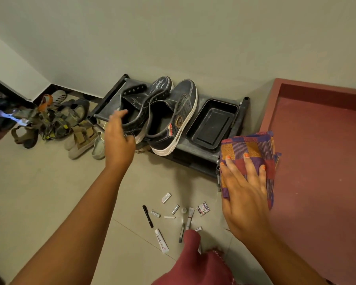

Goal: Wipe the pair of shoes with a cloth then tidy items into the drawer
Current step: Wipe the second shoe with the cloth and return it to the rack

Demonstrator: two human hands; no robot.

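Note:
Two dark canvas shoes with white soles stand side by side on a black shoe rack (195, 159): the left shoe (136, 99) and the right shoe (173, 118). My left hand (119, 138) is at the heel of the left shoe, with loosely bent fingers over its collar and no clear grip. My right hand (245, 192) lies flat, fingers straight, on a red, purple and orange checked cloth (253, 147) draped at the rack's right end. Several small items (173, 217), among them a black marker, tubes and packets, lie scattered on the floor in front of me.
A black plastic tray (212, 124) sits on the rack to the right of the shoes. A maroon surface with a raised rim (321, 161) fills the right side. Sandals (56, 120) are piled on the floor at left. My maroon-clad knee (193, 260) is at the bottom.

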